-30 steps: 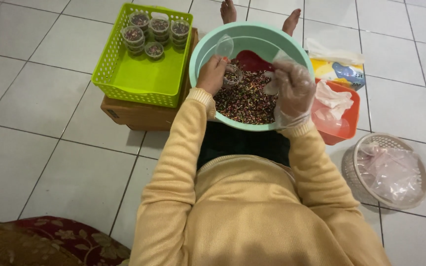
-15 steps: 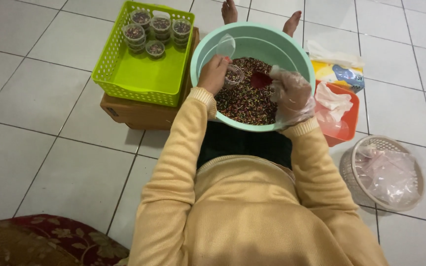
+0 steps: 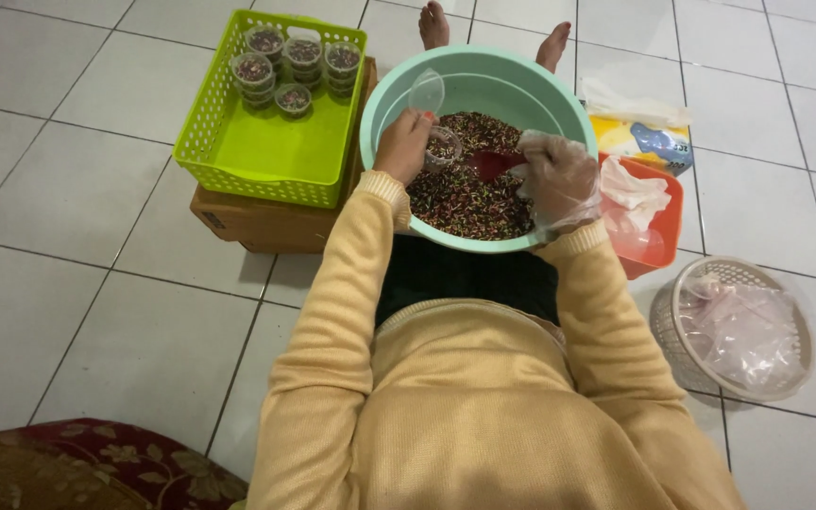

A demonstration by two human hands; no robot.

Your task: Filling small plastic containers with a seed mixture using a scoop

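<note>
A teal basin (image 3: 569, 104) rests on my lap, filled with dark mixed sprinkles (image 3: 469, 203). My left hand (image 3: 403, 144) holds a small clear plastic cup (image 3: 443, 146) with its hinged lid (image 3: 426, 92) flipped up, over the sprinkles. My right hand (image 3: 559, 179), in a clear plastic glove, grips a red scoop (image 3: 495, 164) lying in the sprinkles beside the cup.
A lime green basket (image 3: 266, 151) sits on a cardboard box (image 3: 257, 227) at left, with several filled cups (image 3: 295, 61) in its far corner. At right are a red tray (image 3: 658, 227) with plastic, a colourful packet (image 3: 639, 142), and a white basket (image 3: 739, 326) holding a plastic bag.
My right hand has shifted left with the red scoop, closer to the cup. My left hand keeps the cup over the sprinkles.
</note>
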